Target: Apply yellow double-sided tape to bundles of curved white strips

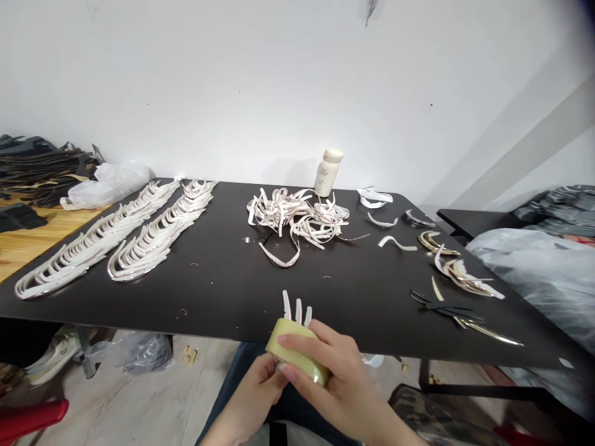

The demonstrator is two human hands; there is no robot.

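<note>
My right hand (341, 371) is wrapped round a pale yellow-green tape roll (295, 334) just off the table's near edge. My left hand (260, 387) is closed at the roll's lower left side, its fingertips pinched together. What it pinches is hidden. Beyond the roll, the ends of white curved strips (287, 305) stick out over the tabletop; I cannot tell whether they are held or lie on it. Farther back is a tangled heap of white strips (297, 214). One loose strip (281, 261) lies in front of that heap.
Two long rows of overlapping strips (102, 238) lie on the black table (223, 303) at left. A cream bottle (328, 173) stands by the wall. Black scissors (441, 306) and gold curved pieces (465, 279) lie at right, beside plastic bags (534, 266).
</note>
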